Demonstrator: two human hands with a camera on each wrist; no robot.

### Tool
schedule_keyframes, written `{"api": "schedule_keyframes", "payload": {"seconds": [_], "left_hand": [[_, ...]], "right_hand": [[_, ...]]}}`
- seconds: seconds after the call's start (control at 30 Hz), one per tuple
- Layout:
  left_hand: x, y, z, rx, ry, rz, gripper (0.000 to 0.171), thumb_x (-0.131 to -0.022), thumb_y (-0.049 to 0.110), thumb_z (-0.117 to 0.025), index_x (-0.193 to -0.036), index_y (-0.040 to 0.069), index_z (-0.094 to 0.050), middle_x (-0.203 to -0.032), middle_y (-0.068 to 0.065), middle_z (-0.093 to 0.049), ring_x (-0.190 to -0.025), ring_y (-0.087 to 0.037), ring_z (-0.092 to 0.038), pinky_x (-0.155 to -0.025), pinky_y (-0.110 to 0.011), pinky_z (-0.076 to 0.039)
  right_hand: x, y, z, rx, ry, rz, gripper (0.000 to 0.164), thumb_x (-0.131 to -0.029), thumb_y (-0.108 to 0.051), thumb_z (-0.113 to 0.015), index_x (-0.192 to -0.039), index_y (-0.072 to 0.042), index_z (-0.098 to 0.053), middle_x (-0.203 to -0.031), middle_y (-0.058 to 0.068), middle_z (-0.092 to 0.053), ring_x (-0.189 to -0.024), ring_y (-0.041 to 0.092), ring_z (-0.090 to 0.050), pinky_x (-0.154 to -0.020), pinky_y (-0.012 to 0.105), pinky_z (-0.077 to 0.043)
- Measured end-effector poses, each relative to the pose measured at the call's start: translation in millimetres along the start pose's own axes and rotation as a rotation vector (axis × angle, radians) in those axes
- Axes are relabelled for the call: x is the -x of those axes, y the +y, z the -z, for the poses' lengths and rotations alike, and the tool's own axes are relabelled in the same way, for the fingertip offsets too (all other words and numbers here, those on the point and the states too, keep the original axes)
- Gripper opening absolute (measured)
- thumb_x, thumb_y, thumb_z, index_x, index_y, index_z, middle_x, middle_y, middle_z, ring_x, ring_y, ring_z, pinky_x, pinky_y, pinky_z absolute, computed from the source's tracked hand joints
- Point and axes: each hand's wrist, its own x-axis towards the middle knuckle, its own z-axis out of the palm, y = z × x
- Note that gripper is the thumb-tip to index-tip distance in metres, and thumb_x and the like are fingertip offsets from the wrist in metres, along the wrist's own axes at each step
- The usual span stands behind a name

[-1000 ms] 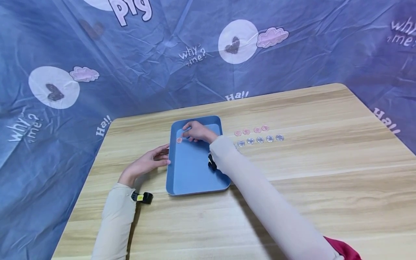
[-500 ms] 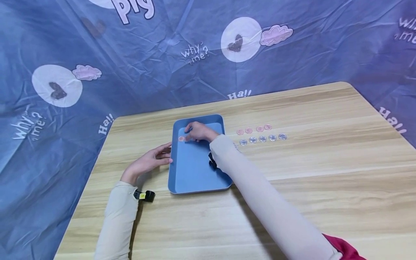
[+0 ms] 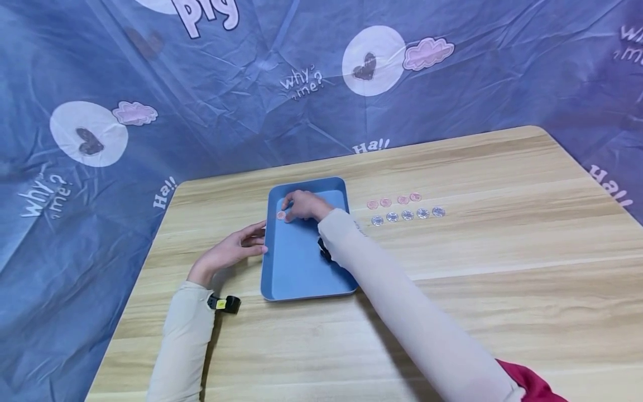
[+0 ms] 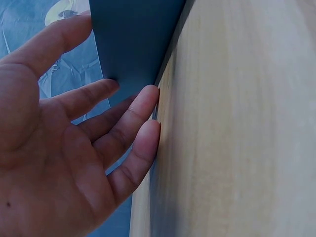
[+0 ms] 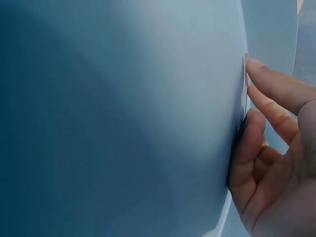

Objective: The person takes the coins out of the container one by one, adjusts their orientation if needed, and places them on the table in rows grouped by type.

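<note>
A small pink round token [image 3: 281,215] lies flat near the left side of a blue tray [image 3: 301,268], towards its far end. My right hand [image 3: 304,205] reaches into the tray; its thumb and forefinger bracket the token's edge. In the right wrist view these fingertips touch the token [image 5: 246,69], and the other fingers of the right hand [image 5: 279,163] are curled above the tray floor. My left hand [image 3: 228,251] rests against the tray's left outer wall, fingers spread. Seen from the left wrist, the left hand [image 4: 69,143] touches the tray wall [image 4: 131,44] with its fingertips.
Right of the tray, several pink tokens [image 3: 385,202] form a row. Nearer to me runs a row of several blue-grey patterned tokens [image 3: 407,215], its left end partly behind my right sleeve [image 3: 382,285]. A blue printed cloth [image 3: 281,128] hangs behind the wooden table [image 3: 502,223].
My right thumb and forefinger have come in from beside the pink token to its edge. The token keeps its place in the tray. My left hand stays put; the view shifted slightly.
</note>
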Motion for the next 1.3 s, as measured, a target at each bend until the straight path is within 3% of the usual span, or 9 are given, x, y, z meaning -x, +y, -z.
{"api": "schedule_keyframes", "payload": {"seconds": [0.13,0.27,0.77,0.97,1.17,1.3], "left_hand": [[-0.5,-0.1,-0.9,0.011,0.001,0.002,0.076,-0.095,0.027,-0.062,-0.155,0.010,-0.018,-0.153,-0.022,-0.033,-0.137,-0.038,-0.040,-0.112,-0.050,-0.037],[-0.9,-1.0,-0.5,0.010,0.005,0.005,0.077,-0.095,0.027,-0.062,-0.155,0.010,-0.018,-0.153,-0.022,-0.033,-0.137,-0.037,-0.040,-0.112,-0.049,-0.037],[1.2,0.6,0.0,0.000,0.001,-0.009,0.076,-0.096,0.026,-0.061,-0.155,0.009,-0.017,-0.153,-0.023,-0.032,-0.137,-0.039,-0.040,-0.112,-0.051,-0.036],[0.9,-0.1,-0.6,-0.008,0.001,-0.011,0.075,-0.096,0.026,-0.061,-0.155,0.007,-0.017,-0.153,-0.024,-0.033,-0.136,-0.039,-0.040,-0.112,-0.050,-0.037],[2.0,1.4,0.3,0.007,0.008,0.003,0.075,-0.096,0.025,-0.061,-0.155,0.009,-0.018,-0.153,-0.023,-0.033,-0.137,-0.039,-0.040,-0.113,-0.051,-0.035],[1.3,1.6,-0.3,0.008,0.006,-0.003,0.075,-0.096,0.025,-0.061,-0.155,0.009,-0.018,-0.153,-0.023,-0.033,-0.137,-0.039,-0.040,-0.113,-0.051,-0.035]], "right_hand": [[1.1,-5.8,-3.4,0.104,0.047,-0.016,0.026,-0.090,-0.030,-0.068,-0.115,-0.024,-0.064,-0.121,0.003,-0.062,-0.089,0.019,-0.055,-0.075,0.034,-0.044],[0.3,-9.2,-7.0,0.159,0.084,-0.024,0.024,-0.091,-0.033,-0.067,-0.114,-0.025,-0.065,-0.125,0.001,-0.061,-0.100,0.020,-0.055,-0.084,0.039,-0.044],[2.2,-9.0,-6.5,0.199,0.085,0.029,0.011,-0.091,-0.033,-0.067,-0.099,-0.026,-0.070,-0.111,-0.003,-0.065,-0.092,0.019,-0.057,-0.074,0.034,-0.043],[2.8,-10.5,-6.0,0.231,0.085,0.032,0.009,-0.091,-0.027,-0.067,-0.099,-0.024,-0.068,-0.111,-0.001,-0.065,-0.090,0.019,-0.056,-0.073,0.034,-0.043],[1.8,-10.7,-6.0,0.254,0.112,0.088,0.011,-0.091,-0.016,-0.064,-0.099,-0.022,-0.066,-0.104,0.000,-0.064,-0.086,0.020,-0.056,-0.070,0.033,-0.042],[2.1,-9.5,-3.6,0.270,0.118,0.107,0.007,-0.093,-0.019,-0.062,-0.099,-0.022,-0.065,-0.099,0.000,-0.063,-0.082,0.020,-0.056,-0.068,0.032,-0.042]]}}
